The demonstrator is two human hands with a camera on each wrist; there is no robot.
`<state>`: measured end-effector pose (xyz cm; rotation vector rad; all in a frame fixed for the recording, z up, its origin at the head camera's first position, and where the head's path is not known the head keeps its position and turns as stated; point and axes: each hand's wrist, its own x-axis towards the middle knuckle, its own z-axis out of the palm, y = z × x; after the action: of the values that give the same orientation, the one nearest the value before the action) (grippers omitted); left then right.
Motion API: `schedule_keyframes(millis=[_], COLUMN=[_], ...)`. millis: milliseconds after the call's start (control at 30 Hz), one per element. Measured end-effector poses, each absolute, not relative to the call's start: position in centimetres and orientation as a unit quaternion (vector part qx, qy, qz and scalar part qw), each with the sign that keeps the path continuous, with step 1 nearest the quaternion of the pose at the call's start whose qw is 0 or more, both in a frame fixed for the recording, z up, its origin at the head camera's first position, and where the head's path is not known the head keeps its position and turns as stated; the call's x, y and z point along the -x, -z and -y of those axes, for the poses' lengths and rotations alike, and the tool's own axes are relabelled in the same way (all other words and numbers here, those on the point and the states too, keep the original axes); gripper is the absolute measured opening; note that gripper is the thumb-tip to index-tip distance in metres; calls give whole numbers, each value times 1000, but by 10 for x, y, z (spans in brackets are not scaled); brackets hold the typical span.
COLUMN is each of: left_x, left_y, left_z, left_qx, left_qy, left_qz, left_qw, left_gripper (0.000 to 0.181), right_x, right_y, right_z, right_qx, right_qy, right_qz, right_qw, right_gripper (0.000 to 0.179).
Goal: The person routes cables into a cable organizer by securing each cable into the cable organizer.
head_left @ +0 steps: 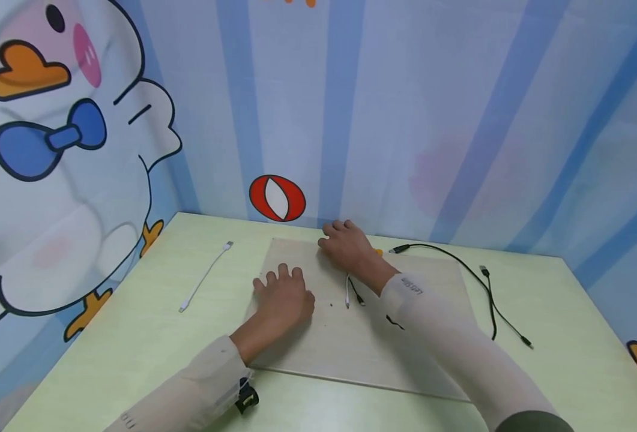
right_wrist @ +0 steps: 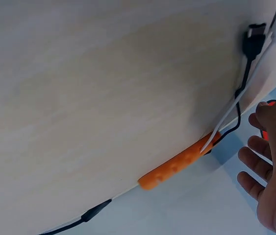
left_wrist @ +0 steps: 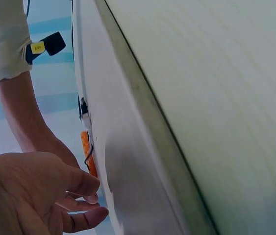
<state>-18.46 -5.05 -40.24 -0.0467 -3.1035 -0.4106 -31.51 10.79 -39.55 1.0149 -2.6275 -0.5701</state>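
My right hand [head_left: 349,247] is over the back edge of a pale board [head_left: 318,336], fingers loosely spread and holding nothing. Beside it in the right wrist view lies a bumpy orange strip [right_wrist: 179,164], mostly hidden by the hand in the head view. A white cable [right_wrist: 236,100] and a black cable [right_wrist: 248,73] run across one end of the strip. Their small plugs [head_left: 347,305] show below the right hand in the head view. My left hand [head_left: 283,298] is above the board's left part, fingers relaxed and nothing in its grasp.
A short white cable [head_left: 205,279] lies on the table to the left of the board. On the right, a thick black cable [head_left: 458,261] crosses a thinner black cable [head_left: 504,318]. A printed curtain [head_left: 383,120] stands right behind the table.
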Motion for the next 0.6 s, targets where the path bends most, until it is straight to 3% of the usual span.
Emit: schedule_keyframes(millis=[600], left_x=[184], left_y=[397], left_z=[81], left_qx=[-39], left_qy=[114], left_qz=[993], left_qw=[-17], left_gripper=[43], right_x=[296], right_y=[392], right_z=[-68], right_qx=[-389], right_qy=[153], right_qz=[901], right_qw=[118], right_gripper=[24])
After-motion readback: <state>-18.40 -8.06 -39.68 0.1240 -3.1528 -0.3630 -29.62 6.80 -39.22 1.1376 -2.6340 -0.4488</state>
